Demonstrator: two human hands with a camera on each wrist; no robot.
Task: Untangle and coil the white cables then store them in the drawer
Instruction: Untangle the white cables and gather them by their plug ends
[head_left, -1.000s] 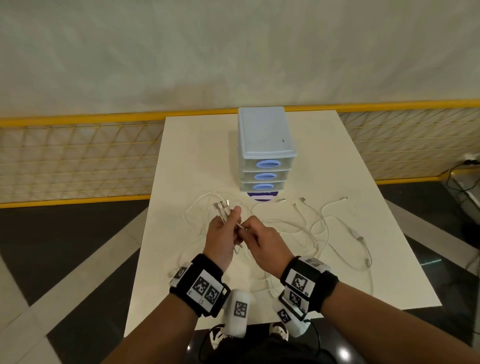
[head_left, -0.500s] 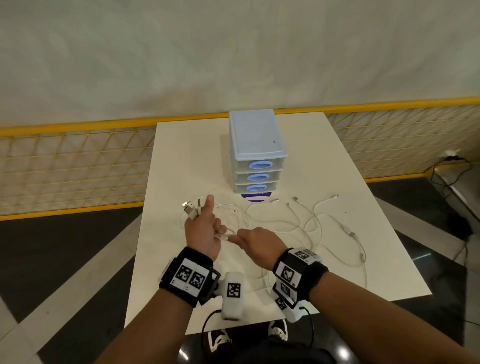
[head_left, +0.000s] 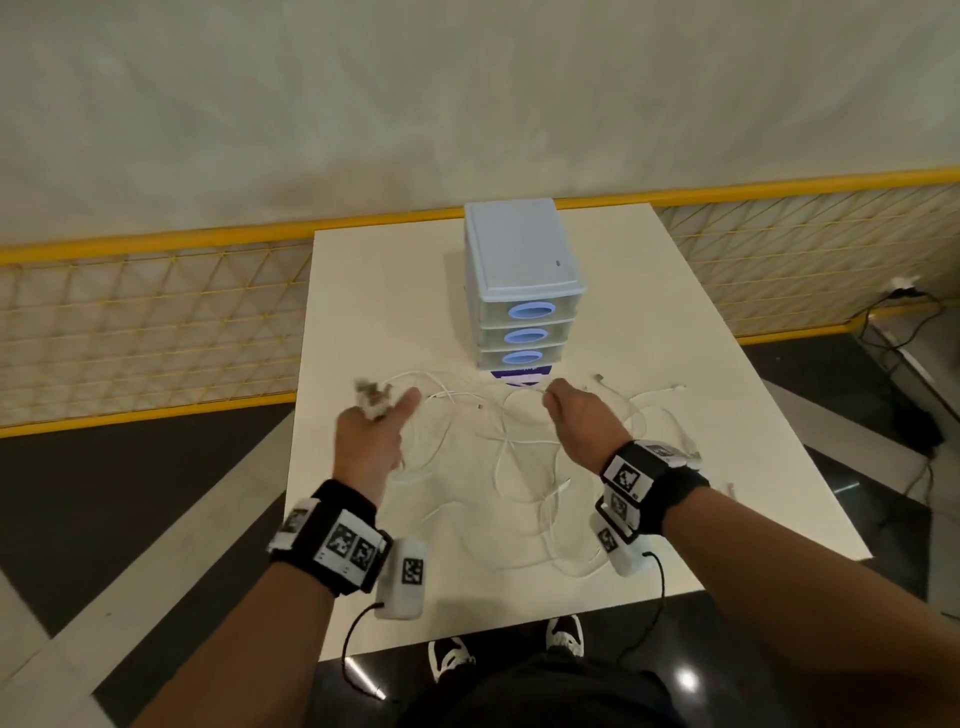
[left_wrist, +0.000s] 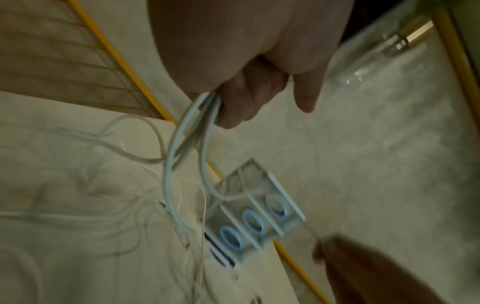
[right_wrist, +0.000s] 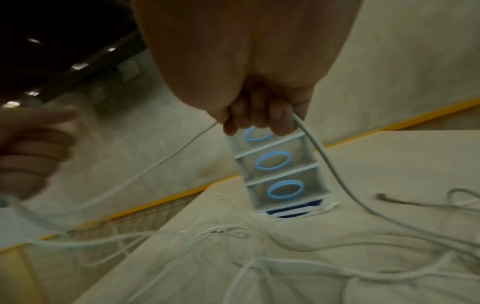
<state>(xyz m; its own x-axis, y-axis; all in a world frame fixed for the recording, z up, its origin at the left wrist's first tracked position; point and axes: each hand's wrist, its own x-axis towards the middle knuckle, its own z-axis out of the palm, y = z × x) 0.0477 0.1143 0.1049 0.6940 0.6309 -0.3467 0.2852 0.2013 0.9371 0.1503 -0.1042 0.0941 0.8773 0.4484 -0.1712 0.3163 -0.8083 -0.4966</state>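
White cables (head_left: 519, 457) lie tangled across the table (head_left: 727, 415), between its near edge and the drawer unit (head_left: 522, 291). Left hand (head_left: 371, 441) grips a bundle of connector ends; right hand (head_left: 579, 421) pinches one cable, both raised.

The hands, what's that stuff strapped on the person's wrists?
Each bare arm has a black wristband just behind the left hand and right hand. White plates with black-and-white square code markers sit on the bands. A small white box, also carrying a marker, hangs under each wrist, with a thin black wire trailing from it. No sleeves show.
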